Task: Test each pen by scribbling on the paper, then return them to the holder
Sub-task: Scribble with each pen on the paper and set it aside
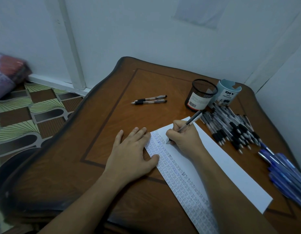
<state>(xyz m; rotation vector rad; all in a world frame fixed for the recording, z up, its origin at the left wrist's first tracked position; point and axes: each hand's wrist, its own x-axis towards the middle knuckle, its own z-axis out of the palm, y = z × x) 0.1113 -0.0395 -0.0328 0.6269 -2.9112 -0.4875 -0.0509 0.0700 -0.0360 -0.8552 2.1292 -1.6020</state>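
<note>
My right hand [183, 137] grips a clear-barrelled pen [191, 121], its tip touching the white paper [231, 166] near the paper's far left corner. Rows of small scribbles fill the paper's left half. My left hand [131, 154] lies flat with straight fingers, pressing the paper's left edge onto the wooden table [112, 132]. A black mesh pen holder [200, 95] stands empty at the back right. Two black-grip pens [149, 100] lie side by side on the table to the left of the holder.
A light blue desk organiser cup [228, 92] stands right of the mesh holder. A heap of several black-grip pens [234, 129] lies right of the paper, with several blue pens [286, 171] nearer the right edge. Walls close in behind and right; patterned floor [28, 112] lies left.
</note>
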